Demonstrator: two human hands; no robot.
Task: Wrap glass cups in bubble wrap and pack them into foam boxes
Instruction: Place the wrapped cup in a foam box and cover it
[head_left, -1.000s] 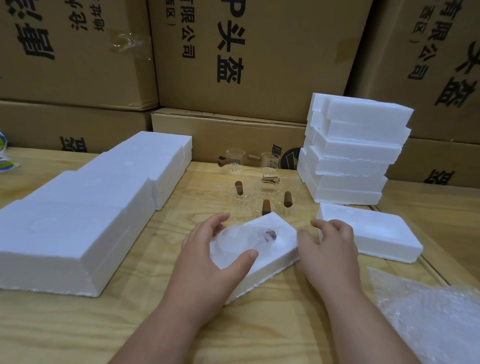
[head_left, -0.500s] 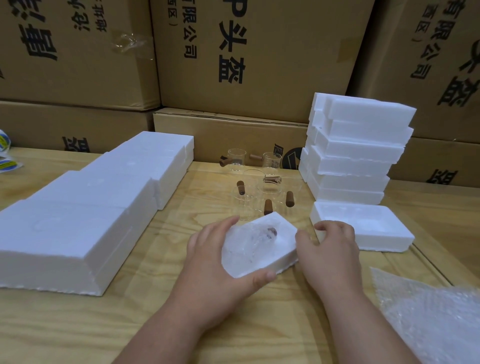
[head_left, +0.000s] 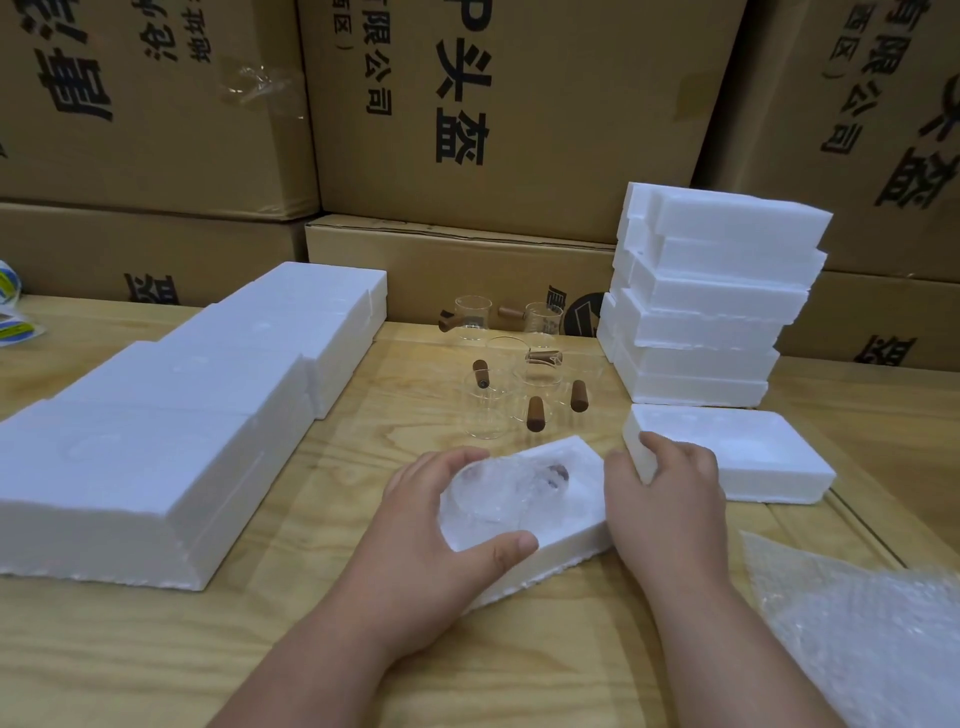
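Foam tray: centre frame on the table, wrapped cup inside.
My left hand: grips tray.
My right hand: grips foam lid.
Risk: a skewed lid could crush the glass.

A wrapped glass cup is sitting in the open white foam tray at centre, bare wood-handled glass cups standing behind it. Closed white foam boxes are lying left (in a row); stacked white foam lids are standing right.
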